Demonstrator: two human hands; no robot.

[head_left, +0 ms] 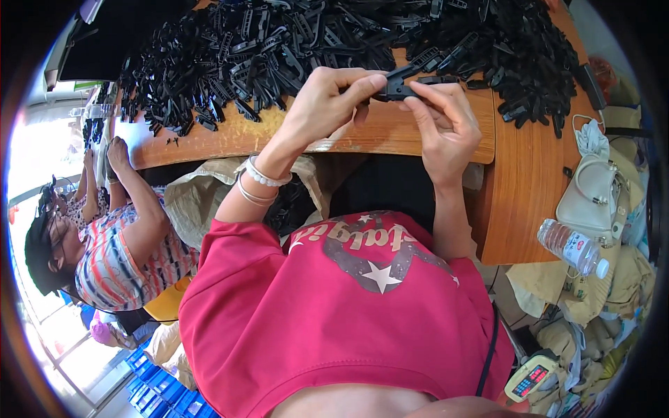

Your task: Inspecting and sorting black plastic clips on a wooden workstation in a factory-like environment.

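Observation:
Between both hands, above the table's near edge, is a black plastic part with a narrow arm pointing up to the right. My left hand, with two bracelets on its wrist, pinches the part's left end between thumb and fingers. Thumb and forefinger of my right hand close on its right end. The fingers cover much of the part, so its exact kind does not show. Just beyond the hands lies a large heap of similar black plastic parts on the wooden table.
At the right, a clear plastic bottle and a white handbag lie near the side table. A digital scale display sits lower right. An open woven sack hangs below the table edge. Other people work at the left.

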